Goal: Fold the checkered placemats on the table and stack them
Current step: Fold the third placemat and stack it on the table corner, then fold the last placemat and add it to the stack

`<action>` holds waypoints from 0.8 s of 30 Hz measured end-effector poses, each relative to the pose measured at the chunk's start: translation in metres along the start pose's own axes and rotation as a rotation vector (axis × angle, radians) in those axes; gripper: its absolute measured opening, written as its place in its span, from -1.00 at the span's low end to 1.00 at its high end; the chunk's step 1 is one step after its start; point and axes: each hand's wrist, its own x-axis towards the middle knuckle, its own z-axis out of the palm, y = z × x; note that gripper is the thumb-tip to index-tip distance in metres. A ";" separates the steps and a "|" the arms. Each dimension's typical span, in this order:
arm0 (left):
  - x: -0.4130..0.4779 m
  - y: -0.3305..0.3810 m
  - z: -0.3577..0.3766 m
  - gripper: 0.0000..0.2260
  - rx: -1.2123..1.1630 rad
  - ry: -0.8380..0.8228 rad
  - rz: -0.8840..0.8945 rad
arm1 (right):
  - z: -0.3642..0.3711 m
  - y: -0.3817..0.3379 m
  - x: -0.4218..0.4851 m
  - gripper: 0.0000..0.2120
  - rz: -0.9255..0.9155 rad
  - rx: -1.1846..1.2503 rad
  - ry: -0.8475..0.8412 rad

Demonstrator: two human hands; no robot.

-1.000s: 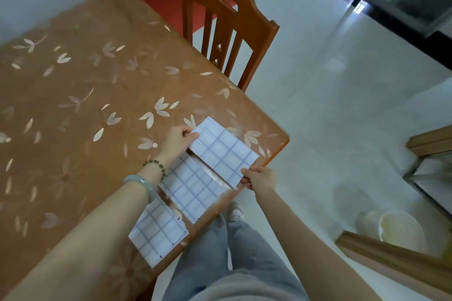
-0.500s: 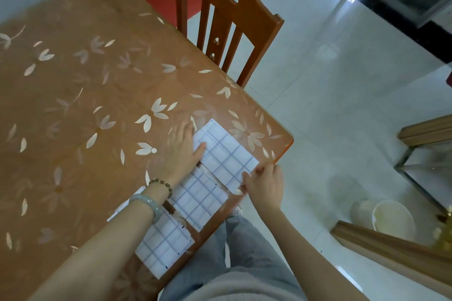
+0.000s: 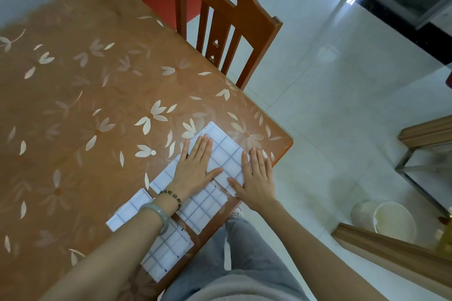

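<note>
At the lower centre, the left hand (image 3: pixel 194 166) and right hand (image 3: pixel 256 176) press flat and open on one folded placemat (image 3: pixel 226 154), while two others (image 3: pixel 203 208) (image 3: pixel 168 249) lie unstacked just beside it, so stacking seems still ahead.

bright daylight, glare on floor (image 3: pixel 342 39), wide-angle edge distortion.

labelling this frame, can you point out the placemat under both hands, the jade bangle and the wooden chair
placemat under both hands (image 3: pixel 226 156): head view, bare checkered patch between the two hands
jade bangle (image 3: pixel 157 214): head view, top of the ring on the left wrist
wooden chair (image 3: pixel 221 19): head view, middle of the backrest
</note>
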 end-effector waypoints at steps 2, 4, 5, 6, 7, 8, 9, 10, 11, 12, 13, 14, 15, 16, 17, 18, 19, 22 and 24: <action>-0.002 0.004 -0.011 -0.21 -0.028 0.072 -0.016 | -0.022 0.002 -0.004 -0.16 -0.014 0.027 -0.015; -0.009 0.008 -0.027 -0.21 -0.101 0.154 -0.042 | -0.050 0.009 -0.012 -0.20 -0.053 0.041 -0.078; -0.013 0.010 -0.035 -0.21 -0.150 0.180 -0.059 | -0.067 0.013 -0.016 -0.22 -0.074 0.047 -0.125; -0.017 0.011 -0.043 -0.21 -0.212 0.194 -0.077 | -0.083 0.017 -0.019 -0.24 -0.088 0.056 -0.169; -0.023 0.014 -0.052 -0.22 -0.274 0.209 -0.095 | -0.098 0.021 -0.020 -0.24 -0.105 0.069 -0.189; -0.030 0.018 -0.059 -0.23 -0.317 0.243 -0.118 | -0.112 0.023 -0.021 -0.24 -0.131 0.081 -0.180; -0.038 0.023 -0.065 -0.22 -0.332 0.294 -0.146 | -0.124 0.025 -0.021 -0.24 -0.165 0.091 -0.151; -0.047 0.028 -0.071 -0.22 -0.320 0.342 -0.180 | -0.135 0.024 -0.022 -0.23 -0.208 0.104 -0.111; -0.057 0.034 -0.077 -0.21 -0.298 0.373 -0.220 | -0.145 0.022 -0.023 -0.21 -0.258 0.135 -0.071; -0.068 0.040 -0.082 -0.19 -0.301 0.394 -0.270 | -0.155 0.019 -0.024 -0.19 -0.325 0.194 -0.031; -0.080 0.047 -0.086 -0.17 -0.350 0.408 -0.324 | -0.163 0.015 -0.027 -0.18 -0.406 0.277 0.007; -0.094 0.054 -0.091 -0.15 -0.454 0.431 -0.372 | -0.170 0.010 -0.031 -0.17 -0.494 0.372 0.029; -0.109 0.063 -0.097 -0.14 -0.608 0.481 -0.413 | -0.175 0.004 -0.035 -0.16 -0.575 0.470 0.031; -0.124 0.072 -0.103 -0.13 -0.773 0.558 -0.448 | -0.177 -0.001 -0.041 -0.14 -0.637 0.556 0.016; -0.140 0.081 -0.108 -0.11 -0.906 0.648 -0.493 | -0.177 -0.008 -0.046 -0.13 -0.680 0.620 -0.019; -0.156 0.089 -0.110 -0.09 -0.995 0.732 -0.548 | -0.176 -0.015 -0.052 -0.12 -0.712 0.669 -0.064; -0.172 0.095 -0.111 -0.07 -1.049 0.809 -0.607 | -0.172 -0.022 -0.057 -0.11 -0.743 0.712 -0.118; -0.220 0.110 -0.103 -0.02 -1.127 1.004 -0.742 | -0.164 -0.050 -0.076 -0.08 -0.873 0.792 -0.297; -0.254 0.121 -0.097 0.01 -1.151 1.106 -0.814 | -0.157 -0.070 -0.092 -0.06 -0.951 0.810 -0.404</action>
